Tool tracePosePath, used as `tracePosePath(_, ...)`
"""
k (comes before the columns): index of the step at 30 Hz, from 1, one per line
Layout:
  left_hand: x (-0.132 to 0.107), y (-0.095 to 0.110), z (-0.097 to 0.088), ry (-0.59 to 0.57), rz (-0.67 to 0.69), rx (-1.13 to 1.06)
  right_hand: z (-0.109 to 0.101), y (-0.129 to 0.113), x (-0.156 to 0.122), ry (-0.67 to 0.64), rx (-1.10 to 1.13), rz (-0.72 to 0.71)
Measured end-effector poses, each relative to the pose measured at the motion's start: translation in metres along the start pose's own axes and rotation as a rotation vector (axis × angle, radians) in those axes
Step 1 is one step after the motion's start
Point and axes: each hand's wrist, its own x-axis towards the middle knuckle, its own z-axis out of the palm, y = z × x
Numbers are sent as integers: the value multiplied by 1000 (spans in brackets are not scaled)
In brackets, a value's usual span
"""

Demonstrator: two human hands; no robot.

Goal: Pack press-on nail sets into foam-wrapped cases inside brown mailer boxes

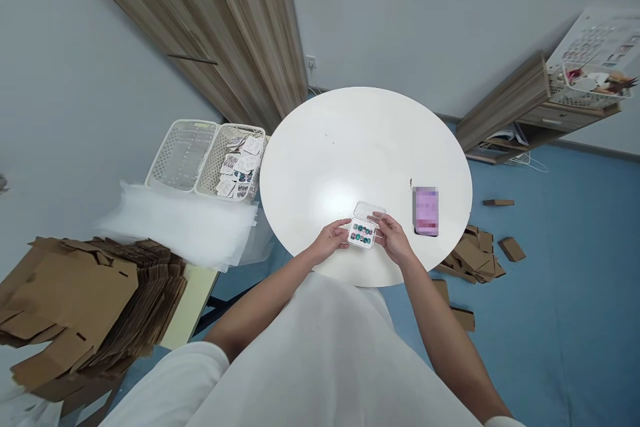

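Between my two hands, at the near edge of the round white table point(360, 147), is a small clear plastic case point(361, 245) with its lid point(367, 209) tilted up. Inside lie several press-on nails point(362, 233) in green, pink and dark tones, set in rows on a white backing. My left hand point(330, 242) grips the case by its left side, thumb on top. On the opposite side my right hand point(393, 237) holds the right edge, with fingertips against the raised lid. To the right lies a phone point(426, 212) with a blurred pink screen.
White baskets point(183, 153) at the left hold nail cards point(243, 163). Translucent plastic bags point(185, 223) and stacked flat cardboard point(85, 307) sit below them. Small cardboard boxes point(475, 255) lie on the blue floor at the right. A wooden cabinet point(215, 47) stands behind.
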Motion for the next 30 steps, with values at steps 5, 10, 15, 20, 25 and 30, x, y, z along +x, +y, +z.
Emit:
tracePosePath(5,5,1,1,38,-39,-95,1,-2,-4,-10,-20,-24)
tracePosePath(10,5,6,4,26,-40,-90,-1,0,-4,24,-56,-33)
tracePosePath(15,4,5,7,39,-20,5,-4,4,-1,34,-37,-45)
tracePosePath(20,5,1,6,89,32,77,-2,12,-5,81,-11,-32)
tracePosePath(25,6,-2,5,151,72,118,-1,24,-16,112,-129,71)
tracePosePath(30,5,-4,8,189,54,275,-1,27,-21,183,-155,26)
